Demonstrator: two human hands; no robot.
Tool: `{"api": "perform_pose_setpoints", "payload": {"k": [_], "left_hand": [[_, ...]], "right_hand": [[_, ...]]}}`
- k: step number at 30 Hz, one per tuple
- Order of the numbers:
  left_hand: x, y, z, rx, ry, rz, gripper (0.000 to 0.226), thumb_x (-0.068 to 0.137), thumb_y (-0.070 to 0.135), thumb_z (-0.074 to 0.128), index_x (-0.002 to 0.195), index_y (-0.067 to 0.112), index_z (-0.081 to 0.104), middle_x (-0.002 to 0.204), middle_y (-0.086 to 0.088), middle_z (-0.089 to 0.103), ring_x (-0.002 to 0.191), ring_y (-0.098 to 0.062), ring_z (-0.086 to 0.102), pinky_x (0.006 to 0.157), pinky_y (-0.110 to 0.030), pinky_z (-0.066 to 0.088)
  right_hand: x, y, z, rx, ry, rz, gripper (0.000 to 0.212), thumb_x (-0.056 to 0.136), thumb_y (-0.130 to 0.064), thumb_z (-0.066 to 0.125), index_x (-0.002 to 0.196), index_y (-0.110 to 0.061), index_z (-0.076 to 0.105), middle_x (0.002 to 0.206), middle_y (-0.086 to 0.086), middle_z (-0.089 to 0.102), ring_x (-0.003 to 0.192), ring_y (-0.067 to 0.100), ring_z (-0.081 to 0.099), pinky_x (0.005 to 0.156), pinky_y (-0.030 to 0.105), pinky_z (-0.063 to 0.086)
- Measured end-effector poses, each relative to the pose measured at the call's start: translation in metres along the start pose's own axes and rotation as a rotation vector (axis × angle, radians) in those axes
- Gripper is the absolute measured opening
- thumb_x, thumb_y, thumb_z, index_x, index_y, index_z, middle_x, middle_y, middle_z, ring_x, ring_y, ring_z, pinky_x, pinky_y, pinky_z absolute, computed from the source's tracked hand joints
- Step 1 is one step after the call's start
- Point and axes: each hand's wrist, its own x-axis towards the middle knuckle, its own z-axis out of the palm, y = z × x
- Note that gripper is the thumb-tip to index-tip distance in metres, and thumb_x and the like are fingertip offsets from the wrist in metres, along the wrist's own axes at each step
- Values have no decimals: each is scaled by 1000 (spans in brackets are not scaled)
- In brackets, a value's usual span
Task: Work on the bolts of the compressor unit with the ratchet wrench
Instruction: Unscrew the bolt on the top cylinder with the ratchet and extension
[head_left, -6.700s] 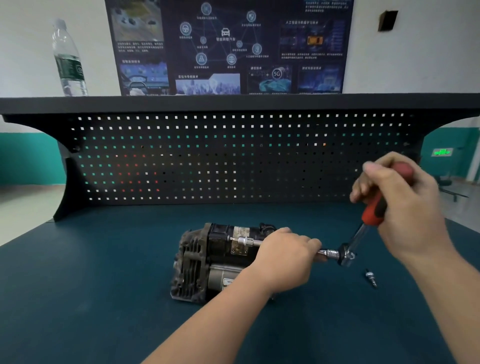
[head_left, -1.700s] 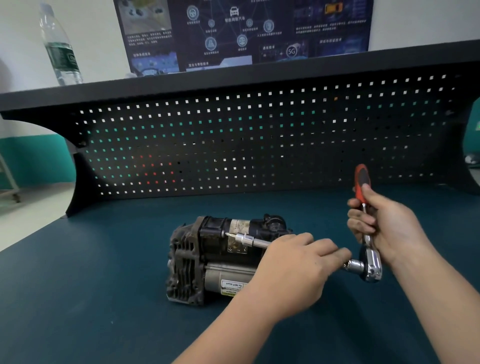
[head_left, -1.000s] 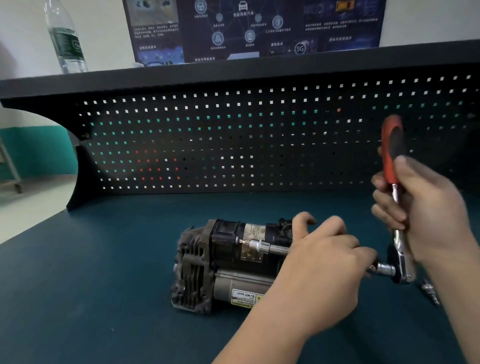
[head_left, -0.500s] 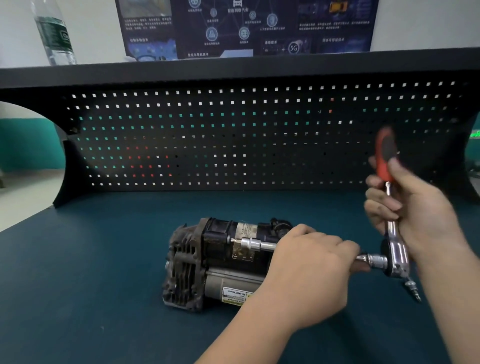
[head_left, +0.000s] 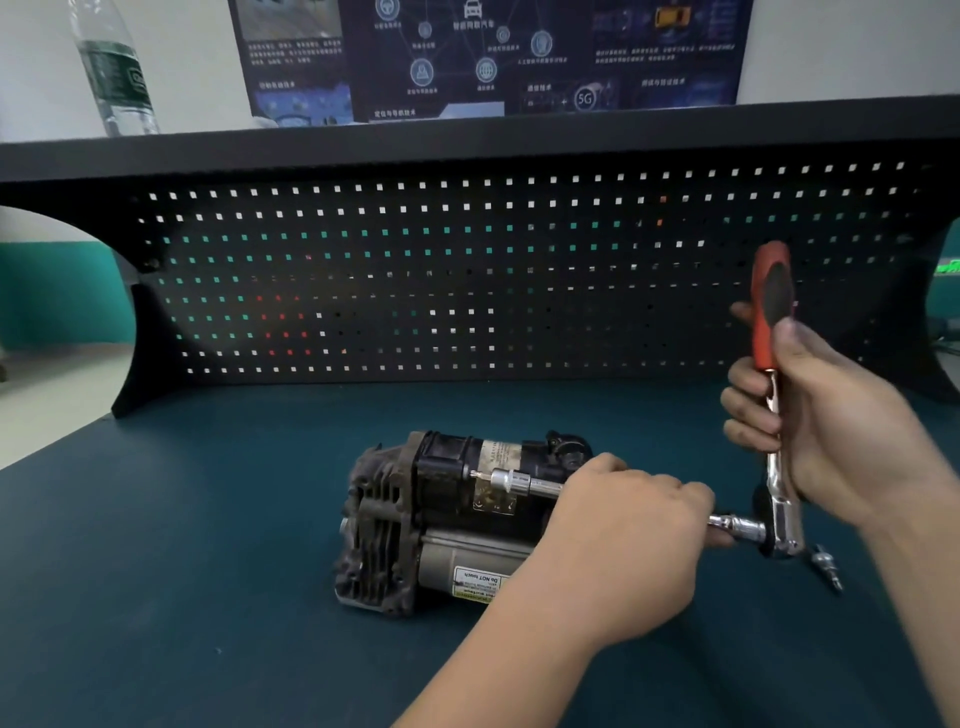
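Note:
The dark compressor unit (head_left: 441, 525) lies on its side on the blue bench top. A ratchet wrench (head_left: 774, 415) with a red and black handle stands nearly upright to its right. A long chrome extension bar (head_left: 524, 480) runs from the wrench head to a bolt on the compressor's upper side. My left hand (head_left: 618, 551) is curled round the middle of the bar and hides that part. My right hand (head_left: 826, 431) grips the wrench shaft just below the red handle.
A small loose socket bit (head_left: 827, 567) lies on the bench (head_left: 182, 571) just right of the wrench head. A black pegboard (head_left: 415, 280) rises behind, with a shelf on top carrying a water bottle (head_left: 114, 67). A poster hangs on the wall.
The wrench handle has swung from tilted right to nearly upright over several seconds. In the last half second both hands and the wrench hardly moved; the view shifted slightly.

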Motion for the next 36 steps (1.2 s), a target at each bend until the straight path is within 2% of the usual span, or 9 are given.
{"api": "perform_pose_setpoints", "payload": {"k": [4,9,13,16,19,26,30,33,36], "left_hand": [[-4,0,4,-11,22,2,17,91,32,53,84,20,63,72,3,64,67,-20,61,80,-30,45],[-2,2,3,-25,41,-26,11,78,32,69,87,25,67,64,7,62,60,-14,60,65,-24,45],[-5,3,1,-5,-22,-12,26,96,38,45,96,17,60,84,0,67,79,-22,62,89,-33,39],[-4,3,0,30,-39,-9,24,97,35,42,101,16,58,91,-1,65,82,-24,60,89,-34,32],[-4,2,2,-1,-34,-27,15,94,26,47,100,17,58,91,0,64,81,-24,59,89,-32,34],[-2,2,-5,-56,60,-39,15,91,27,54,99,21,65,81,2,66,77,-21,61,82,-29,39],[-5,0,-3,-47,-45,-35,23,95,33,47,107,18,62,95,0,68,92,-21,62,100,-31,31],[-5,0,-1,26,-93,-26,25,97,34,44,102,15,60,95,-2,67,91,-23,62,99,-32,30],[-3,0,2,-11,-49,-33,13,93,25,50,95,16,59,88,-1,66,83,-24,61,94,-32,36]], "right_hand": [[5,11,-4,194,161,264,24,97,-35,47,103,-13,56,55,-5,33,36,4,29,31,15,27],[3,39,-17,410,421,711,26,102,-24,36,83,-9,43,45,3,37,29,11,32,38,12,29],[5,22,-5,210,324,402,39,99,-49,38,90,-13,51,44,-6,33,30,5,28,29,14,25],[0,1,6,-76,239,52,30,98,-46,44,102,-20,59,51,-6,46,39,6,39,35,18,32],[-2,-10,3,-28,177,-19,25,98,-35,47,99,-14,62,62,-3,57,47,7,51,38,18,37],[7,27,-16,363,355,658,19,89,0,48,71,-6,44,60,1,36,26,3,29,31,14,28],[8,13,-7,217,316,385,36,99,-43,43,81,-12,47,60,-2,37,29,2,26,27,12,20],[2,-5,7,-17,166,-48,35,94,-51,49,91,-17,55,57,-5,43,33,3,27,31,13,23],[-4,-12,13,-26,40,-166,34,89,-51,53,96,-18,57,58,-5,45,35,4,28,33,14,25]]}}
